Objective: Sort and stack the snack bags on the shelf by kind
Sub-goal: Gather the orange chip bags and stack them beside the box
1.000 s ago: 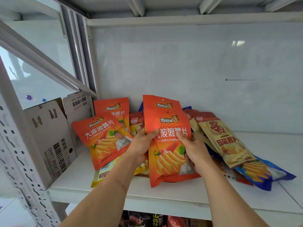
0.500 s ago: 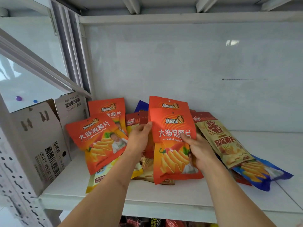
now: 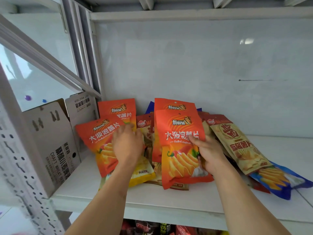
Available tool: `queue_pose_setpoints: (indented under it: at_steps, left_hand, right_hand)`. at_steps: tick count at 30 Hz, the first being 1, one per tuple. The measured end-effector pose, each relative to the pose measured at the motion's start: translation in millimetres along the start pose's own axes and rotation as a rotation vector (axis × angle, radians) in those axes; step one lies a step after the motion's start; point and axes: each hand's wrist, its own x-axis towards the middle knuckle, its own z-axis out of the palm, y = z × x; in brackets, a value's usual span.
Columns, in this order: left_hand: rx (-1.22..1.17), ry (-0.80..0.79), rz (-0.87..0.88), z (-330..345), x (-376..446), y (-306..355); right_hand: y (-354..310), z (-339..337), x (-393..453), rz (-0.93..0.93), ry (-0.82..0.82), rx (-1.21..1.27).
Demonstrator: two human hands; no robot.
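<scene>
Shelf (image 3: 279, 150) lies bare right of bags; right hand (image 3: 207, 150) pinches orange bag (image 3: 179, 150).

Two bare forearms come up from the bottom edge of the head view, each ending in a bare hand: the left hand (image 3: 127, 146) and the right hand (image 3: 207, 151). No sleeve, glove, watch, ring or band shows on either arm from the frame edge to the fingers. The left hand is blurred, so its finer detail, such as the nails, cannot be made out.
</scene>
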Motion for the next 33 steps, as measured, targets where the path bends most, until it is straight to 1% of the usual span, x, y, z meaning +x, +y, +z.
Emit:
queue_pose_setpoints:
  at_steps: [2,3,5,7,9,10,12,15,17,19,22,24,28,31,33]
  left_hand:
    - [0.08,0.075,-0.114,-9,9,-21]
    - [0.109,0.065,-0.179,-14,13,-31]
    - [0.116,-0.008,-0.323,-23,20,-50]
    - [0.012,-0.095,-0.47,-31,26,-62]
    - [-0.128,-0.126,-0.565,-32,30,-71]
    - [-0.173,-0.124,-0.578,-32,30,-74]
    - [-0.21,-0.087,-0.547,-32,29,-76]
    - [-0.219,-0.015,-0.411,-37,27,-68]
    - [-0.258,-0.002,-0.359,-36,32,-66]
    - [-0.352,-0.034,-0.377,-34,40,-64]
    - [-0.481,-0.125,-0.461,-32,51,-61]
    - [-0.483,-0.182,-0.484,-30,57,-59]
    - [-0.34,-0.294,-0.52,-24,71,-67]
    - [-0.43,-0.394,-0.541,-32,75,-58]
    - [-0.456,-0.422,-0.549,-31,78,-59]
  right_hand:
    - [-1,11,0,0.004,-0.017,-0.004]
    - [-2,18,0,0.01,-0.024,-0.005]
    - [-1,31,0,0.019,-0.041,0.002]
    - [1,44,0,0.037,-0.055,-0.009]
    - [4,54,1,0.047,-0.066,-0.005]
    - [5,58,1,0.047,-0.073,-0.004]
    - [8,64,2,0.042,-0.076,-0.018]
    - [12,67,5,0.039,-0.071,-0.02]
    - [13,65,8,0.049,-0.052,-0.025]
    - [14,64,11,0.052,-0.041,-0.029]
    - [14,61,13,0.049,-0.041,-0.031]
    - [13,59,14,0.037,-0.032,-0.042]
    - [13,56,16,0.046,-0.029,-0.031]
    - [17,58,19,0.055,-0.015,-0.031]
    - [20,60,21,0.062,-0.009,-0.03]
